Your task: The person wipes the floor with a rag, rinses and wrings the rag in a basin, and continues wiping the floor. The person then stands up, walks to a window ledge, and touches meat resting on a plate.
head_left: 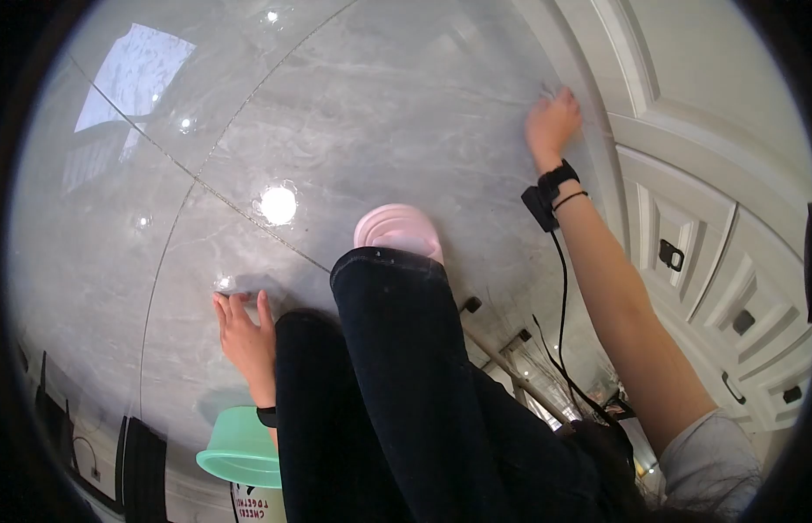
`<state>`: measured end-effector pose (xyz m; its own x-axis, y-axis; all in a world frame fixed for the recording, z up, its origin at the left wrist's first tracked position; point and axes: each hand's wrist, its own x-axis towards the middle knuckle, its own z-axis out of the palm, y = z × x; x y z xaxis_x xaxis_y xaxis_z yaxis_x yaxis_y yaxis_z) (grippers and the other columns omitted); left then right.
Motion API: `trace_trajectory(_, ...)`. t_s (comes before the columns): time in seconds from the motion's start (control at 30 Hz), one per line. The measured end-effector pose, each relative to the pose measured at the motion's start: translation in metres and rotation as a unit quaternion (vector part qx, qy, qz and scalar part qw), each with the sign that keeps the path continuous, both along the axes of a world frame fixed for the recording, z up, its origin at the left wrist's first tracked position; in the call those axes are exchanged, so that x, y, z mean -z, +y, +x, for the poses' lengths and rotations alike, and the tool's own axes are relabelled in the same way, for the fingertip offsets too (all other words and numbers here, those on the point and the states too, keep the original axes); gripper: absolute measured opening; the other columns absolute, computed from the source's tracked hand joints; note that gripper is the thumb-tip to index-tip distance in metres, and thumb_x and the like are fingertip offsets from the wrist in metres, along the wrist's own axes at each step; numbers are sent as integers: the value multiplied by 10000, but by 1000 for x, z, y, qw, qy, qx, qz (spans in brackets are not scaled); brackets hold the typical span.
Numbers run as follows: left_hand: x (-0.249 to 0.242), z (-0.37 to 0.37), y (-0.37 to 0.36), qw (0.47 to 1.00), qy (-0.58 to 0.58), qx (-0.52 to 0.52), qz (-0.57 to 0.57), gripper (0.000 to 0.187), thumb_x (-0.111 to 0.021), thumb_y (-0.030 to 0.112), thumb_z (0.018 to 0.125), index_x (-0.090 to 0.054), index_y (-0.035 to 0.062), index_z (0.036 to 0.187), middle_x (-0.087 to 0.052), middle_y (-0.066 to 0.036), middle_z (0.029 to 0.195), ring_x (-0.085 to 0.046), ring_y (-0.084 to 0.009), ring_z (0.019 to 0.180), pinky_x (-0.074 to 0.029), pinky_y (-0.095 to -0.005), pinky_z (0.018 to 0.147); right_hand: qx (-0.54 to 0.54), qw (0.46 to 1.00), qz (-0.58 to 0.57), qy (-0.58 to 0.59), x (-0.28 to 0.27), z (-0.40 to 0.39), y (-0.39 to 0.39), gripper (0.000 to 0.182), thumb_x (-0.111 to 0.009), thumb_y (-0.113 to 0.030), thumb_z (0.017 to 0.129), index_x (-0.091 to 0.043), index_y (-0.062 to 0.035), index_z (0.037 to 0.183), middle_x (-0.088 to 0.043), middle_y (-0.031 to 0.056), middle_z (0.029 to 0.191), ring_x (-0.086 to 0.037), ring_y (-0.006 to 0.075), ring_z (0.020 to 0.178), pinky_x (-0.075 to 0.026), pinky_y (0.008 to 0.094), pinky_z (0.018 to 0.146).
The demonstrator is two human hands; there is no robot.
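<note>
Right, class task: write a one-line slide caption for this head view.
Crouched on glossy grey marble floor: right hand reaches toward white panelled cabinet, left hand rests flat above mint-green plastic basin.

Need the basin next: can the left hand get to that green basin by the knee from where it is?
Probably yes: the left hand rests flat on the floor, just above the green basin, nothing between them.
</note>
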<state>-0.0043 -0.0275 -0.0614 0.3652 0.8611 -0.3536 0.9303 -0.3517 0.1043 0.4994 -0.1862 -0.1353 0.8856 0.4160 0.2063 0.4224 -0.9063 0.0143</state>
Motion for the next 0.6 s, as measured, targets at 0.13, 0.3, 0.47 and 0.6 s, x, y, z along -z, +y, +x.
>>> trace_trajectory(0.13, 4, -4, 1, 1000, 5, 8, -6, 347, -617, 389, 927, -636, 47, 981, -591, -249, 1248, -505, -404, 1255, -491, -466, 888, -161, 984, 79, 18, -6, 3, 44, 430, -554, -6, 799, -522, 0, 1228, -564, 216, 1209, -487, 401, 1148, -359, 476, 1028)
trace_trajectory(0.3, 6, -5, 0, 1000, 3, 0, 0, 345, -616, 388, 929, -639, 46, 970, -587, -235, 1261, -503, -401, 1260, -490, -461, 890, -366, 917, 108, 119, -26, -12, 43, 519, -531, 63, 764, -566, -31, 1273, -542, 201, 1287, -467, 396, 1203, -394, 457, 1034)
trace_trajectory(0.47, 3, -5, 2, 1000, -10, -7, -12, 349, -596, 392, 945, -638, 47, 969, -582, -219, 1281, -489, -387, 1277, -487, -448, 901, -299, 931, 88, 189, -45, -22, -15, 502, -559, 21, 821, -538, -17, 1321, -520, 214, 1365, -460, 388, 1287, -377, 424, 1074)
trace_trajectory(0.6, 5, -7, 1, 1000, -14, -13, -10, 343, -592, 392, 947, -634, 52, 972, -572, -214, 1301, -486, -385, 1279, -488, -447, 898, -138, 963, 120, 200, -47, -42, -75, 533, -522, 1, 862, -421, 60, 1383, -451, 261, 1418, -414, 400, 1330, -330, 416, 1112)
